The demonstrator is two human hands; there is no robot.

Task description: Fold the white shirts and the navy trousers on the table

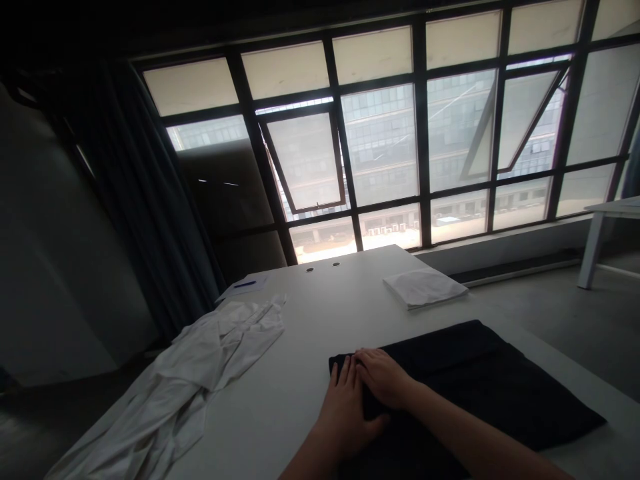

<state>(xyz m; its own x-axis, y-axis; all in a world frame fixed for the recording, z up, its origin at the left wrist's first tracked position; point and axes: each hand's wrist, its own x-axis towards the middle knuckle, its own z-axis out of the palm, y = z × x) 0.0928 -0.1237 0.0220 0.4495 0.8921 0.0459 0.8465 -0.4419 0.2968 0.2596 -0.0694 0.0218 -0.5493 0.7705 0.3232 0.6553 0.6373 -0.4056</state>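
Observation:
A dark cloth, black or navy and folded into a flat rectangle, lies on the white table near its right edge. My left hand rests flat on the cloth's left end, fingers stretched forward and thumb out to the right. Beside it, my right hand lies across the same end, with its fingertips touching the left fingers. Both palms face down on the fabric, and neither hand is wrapped around anything. The cloth's near part runs under my forearms and is partly hidden.
A crumpled white cloth spreads along the table's left side. Farther back are a folded white cloth and a paper with a blue pen. The white table reaches toward the windows. Another table stands at right.

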